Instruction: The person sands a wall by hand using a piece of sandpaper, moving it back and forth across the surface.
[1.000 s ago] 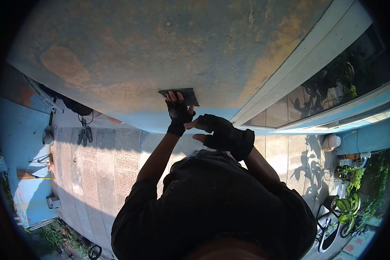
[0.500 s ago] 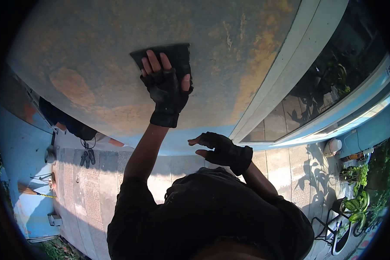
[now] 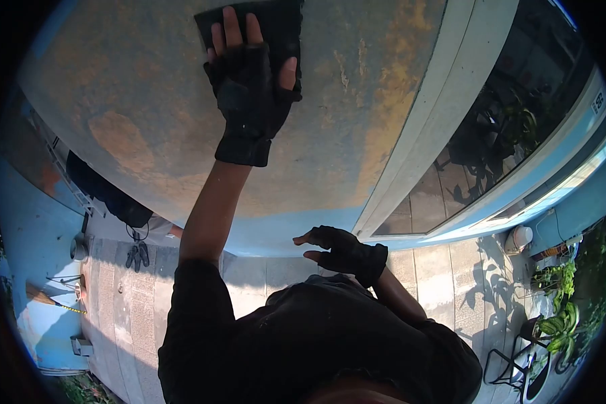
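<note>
My left hand, in a black fingerless glove, reaches up and lies flat on a dark sheet that looks like sandpaper. It presses the sheet against the patchy grey and orange-brown wall, fingers stretched along it and the thumb at its right side. Part of the sheet is covered by the hand. Down in front of my chest, my right hand wears a matching glove. Its fingers are apart, holding nothing, just off the wall's light blue lower band.
Right of the wall patch runs a pale frame beside a dark glass pane. A pair of dark gloves is at lower left, near a broom. Potted plants and a white bucket stand at right.
My left hand and the sandpaper have moved higher up the wall, with the arm stretched further. My right hand has stayed nearly in place. The view has shifted slightly.
</note>
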### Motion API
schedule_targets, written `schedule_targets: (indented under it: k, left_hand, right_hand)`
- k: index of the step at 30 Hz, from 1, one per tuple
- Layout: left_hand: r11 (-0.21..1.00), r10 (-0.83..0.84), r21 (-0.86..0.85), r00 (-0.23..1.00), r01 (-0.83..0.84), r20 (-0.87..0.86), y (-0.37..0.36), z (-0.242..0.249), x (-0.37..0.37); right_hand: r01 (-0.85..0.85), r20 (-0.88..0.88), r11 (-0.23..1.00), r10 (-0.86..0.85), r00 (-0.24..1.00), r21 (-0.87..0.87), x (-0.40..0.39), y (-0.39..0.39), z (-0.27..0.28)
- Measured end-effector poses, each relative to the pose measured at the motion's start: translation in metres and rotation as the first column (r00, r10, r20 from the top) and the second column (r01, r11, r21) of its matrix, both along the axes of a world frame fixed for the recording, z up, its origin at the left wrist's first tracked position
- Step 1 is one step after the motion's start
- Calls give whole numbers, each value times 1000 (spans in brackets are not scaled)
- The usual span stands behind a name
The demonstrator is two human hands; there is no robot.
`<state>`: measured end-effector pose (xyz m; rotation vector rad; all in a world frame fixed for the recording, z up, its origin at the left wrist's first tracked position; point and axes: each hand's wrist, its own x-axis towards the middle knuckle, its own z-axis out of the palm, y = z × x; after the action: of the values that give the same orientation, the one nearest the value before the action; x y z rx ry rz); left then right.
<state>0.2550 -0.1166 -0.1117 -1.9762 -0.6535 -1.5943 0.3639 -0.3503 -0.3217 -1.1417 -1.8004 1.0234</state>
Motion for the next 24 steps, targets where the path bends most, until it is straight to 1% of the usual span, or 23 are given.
schedule_targets:
  k: [1, 2, 3, 4, 5, 6, 7, 8, 9, 10, 12, 14, 15, 17, 18, 19, 20, 21, 22, 23, 24]
  left_hand:
    - [999, -25, 46, 998, 22, 52, 4, 16, 0]
    - [998, -26, 50, 997, 22, 72, 0, 22, 4]
    - [998, -25, 56, 997, 21, 77, -2, 18, 9]
    - [998, 26, 57, 998, -28, 51, -4, 5, 15]
    - [995, 79, 58, 997, -81, 24, -8, -11, 20]
    - [996, 90, -1, 995, -90, -46, -16, -34, 23]
    - [995, 96, -13, 991, -98, -96, -20, -60, 29]
    - [994, 106, -25, 984, -110, -141, -25, -87, 32]
    - [991, 115, -39, 975, -125, -188, -27, -102, 34]
    - [990, 126, -45, 974, -136, -186, -29, -98, 34]
    - [994, 110, -11, 987, -112, -119, -22, -76, 36]
    - [993, 108, 50, 994, -106, -32, -18, -16, 33]
    - [990, 84, 113, 996, -86, 27, -11, 15, 30]
    - [972, 30, 228, 993, -56, 113, 3, 63, 27]
    - [964, 107, 228, 985, -135, 132, 3, 80, 29]
    - [950, 182, 227, 972, -213, 152, 2, 88, 30]
    - [950, 187, 223, 970, -218, 155, 2, 86, 33]
    - [957, 114, 253, 986, -141, 118, 2, 79, 36]
    - [958, 42, 279, 996, -62, 78, 2, 68, 39]
    - [965, 80, 243, 994, -97, 76, -3, 51, 46]
    - [969, 107, 223, 994, -104, -1, -10, 30, 49]
  right_hand:
    - [1, 3, 1000, -1, 1000, 5, 0, -2, -4]
    - [-1, -54, 999, 3, 999, 47, 1, -4, -7]
    - [-2, -109, 996, 12, 994, 90, 4, -5, -8]
    - [-2, -24, 999, 3, 1000, 38, 9, -7, 3]
    - [-9, -18, 999, 9, 1000, 46, 14, -6, 1]
    - [-15, -14, 999, 15, 1000, 47, 19, -6, -4]
    - [-22, -9, 999, 23, 1000, 48, 24, -5, -6]
    - [-27, 15, 1000, 27, 1000, 4, 29, -4, -1]
    - [-38, 21, 999, 37, 999, 5, 34, -3, 1]
    - [-39, 24, 999, 38, 999, 15, 38, -4, 2]
    - [-53, 35, 998, 52, 998, 33, 47, 0, 10]
    - [-69, 77, 997, 70, 995, -22, 55, 2, 24]
    - [-77, 82, 997, 79, 994, -24, 58, 3, 23]
    - [-122, 26, 992, 122, 992, -17, 60, 7, 17]
    - [-126, 27, 992, 127, 992, -19, 59, 8, 13]
    - [-138, 37, 989, 136, 990, 48, 58, 8, 9]
    - [-150, 49, 982, 145, 988, 114, 59, 8, 7]
    - [-157, 52, 982, 152, 987, 109, 60, 5, 7]
    - [-167, 93, 978, 156, 983, 124, 60, 2, 5]
    - [-177, 133, 974, 158, 978, 144, 59, 2, 5]
    - [-179, 162, 976, 158, 974, 123, 62, 0, 5]
